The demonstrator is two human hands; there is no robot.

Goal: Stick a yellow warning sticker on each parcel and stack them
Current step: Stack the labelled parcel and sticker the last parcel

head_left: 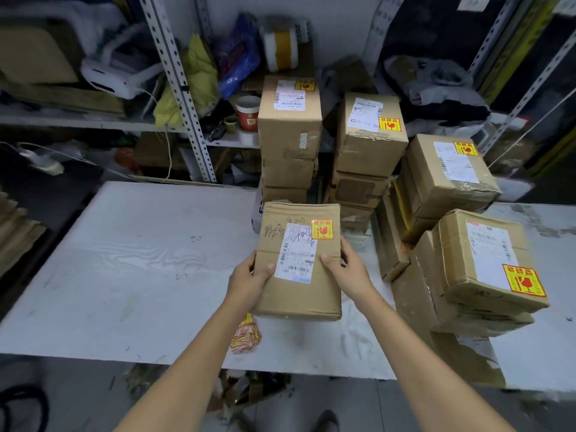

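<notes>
Both hands on it: left hand point(249, 280) and right hand point(347, 268) clamp the parcel point(299, 260) between them, above the table point(131, 260). Yellow sticker point(322, 229) sits just beyond the right fingertips; stickered stacks point(367, 135) beyond.

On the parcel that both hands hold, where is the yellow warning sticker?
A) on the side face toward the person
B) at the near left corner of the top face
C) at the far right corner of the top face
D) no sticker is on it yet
C: the yellow warning sticker sits at the far right corner on top of the parcel, beside the white shipping label.
</notes>
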